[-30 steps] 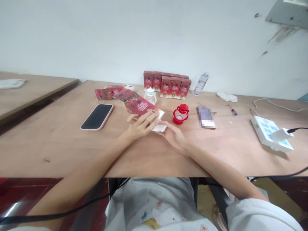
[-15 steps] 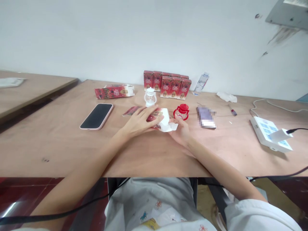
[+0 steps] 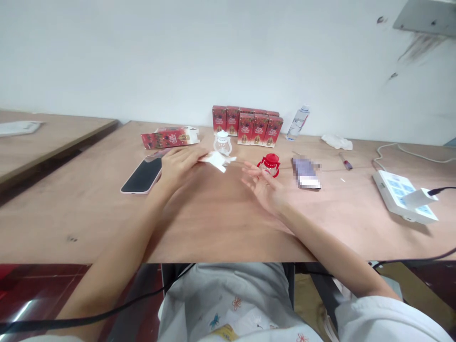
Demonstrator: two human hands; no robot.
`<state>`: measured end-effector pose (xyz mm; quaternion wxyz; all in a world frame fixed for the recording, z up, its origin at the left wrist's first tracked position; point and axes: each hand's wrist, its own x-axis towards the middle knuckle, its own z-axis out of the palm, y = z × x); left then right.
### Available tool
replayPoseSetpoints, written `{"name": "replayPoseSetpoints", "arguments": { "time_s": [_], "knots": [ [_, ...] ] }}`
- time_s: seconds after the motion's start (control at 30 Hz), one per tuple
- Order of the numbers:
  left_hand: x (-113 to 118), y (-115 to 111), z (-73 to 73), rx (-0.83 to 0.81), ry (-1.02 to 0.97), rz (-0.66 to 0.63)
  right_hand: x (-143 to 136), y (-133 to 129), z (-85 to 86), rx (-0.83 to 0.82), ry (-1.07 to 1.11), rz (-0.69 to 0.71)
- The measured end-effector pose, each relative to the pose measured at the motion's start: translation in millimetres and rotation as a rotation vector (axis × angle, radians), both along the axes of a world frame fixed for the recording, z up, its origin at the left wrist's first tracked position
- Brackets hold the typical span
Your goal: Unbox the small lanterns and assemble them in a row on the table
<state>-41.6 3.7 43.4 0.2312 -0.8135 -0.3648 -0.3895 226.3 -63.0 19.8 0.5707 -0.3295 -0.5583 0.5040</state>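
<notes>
My left hand [image 3: 181, 166] rests over a small red cardboard box, beside the phone, with its fingers on the box. Most of the box is hidden; its open white flaps [image 3: 218, 160] stick out to the right, just in front of a white mini lantern [image 3: 223, 141]. My right hand [image 3: 264, 187] is open and holds nothing, its fingers spread and palm partly turned up. Just behind those fingers stands a red mini lantern [image 3: 270, 165] with a clear body.
Red printed boxes [image 3: 254, 126] stand in rows by the wall, with a clear bottle [image 3: 298, 122] leaning nearby. An open red box [image 3: 170, 137] lies at back left. A phone [image 3: 142, 175], purple item [image 3: 305, 173], crumpled tissue [image 3: 337, 142] and power strip [image 3: 404, 197] lie around.
My left hand has moved left with the red box, toward the phone. My right hand has let go of the box and opened. The lanterns have stayed in place.
</notes>
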Motion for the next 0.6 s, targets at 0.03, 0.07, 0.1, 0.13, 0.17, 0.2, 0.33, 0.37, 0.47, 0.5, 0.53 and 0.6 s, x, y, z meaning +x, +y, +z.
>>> {"name": "replayPoseSetpoints", "arguments": {
  "time_s": [0.03, 0.07, 0.1, 0.13, 0.17, 0.2, 0.33, 0.37, 0.47, 0.5, 0.53, 0.6],
  "knots": [
    [-4, 5, 0.0, 0.009, -0.054, 0.048, -1, 0, -2.7, 0.024, -0.013, -0.009],
    [-9, 11, 1.0, 0.014, -0.104, 0.083, -2, -1, -5.3, 0.056, -0.023, -0.011],
    [-14, 18, 3.0, 0.014, -0.147, 0.101, -3, -2, -7.5, 0.093, -0.037, -0.006],
    [-19, 26, 6.0, 0.015, -0.184, 0.109, -4, -4, -8.9, 0.132, -0.059, 0.003],
    [-25, 36, 9.9, 0.020, -0.225, 0.116, -5, -6, -9.3, 0.168, -0.094, 0.014],
    [-30, 47, 14.1, 0.021, -0.256, 0.124, -6, -9, -8.6, 0.202, -0.142, 0.027],
    [-48, 98, 23.4, -0.057, -0.382, 0.215, -9, -24, -0.8, 0.368, -0.381, 0.037],
    [-50, 109, 21.2, -0.129, -0.372, 0.251, -9, -26, 0.6, 0.431, -0.439, 0.011],
    [-54, 133, 2.9, -0.259, -0.252, 0.322, -10, -28, -0.5, 0.619, -0.620, -0.192],
    [-55, 137, -5.2, -0.293, -0.216, 0.311, -9, -27, -2.2, 0.656, -0.680, -0.278],
    [-56, 140, -12.9, -0.342, -0.176, 0.309, -8, -25, -3.9, 0.673, -0.731, -0.363],
    [-58, 146, -24.8, -0.505, -0.099, 0.349, -5, -20, -6.8, 0.677, -0.800, -0.519]
  ]
}}
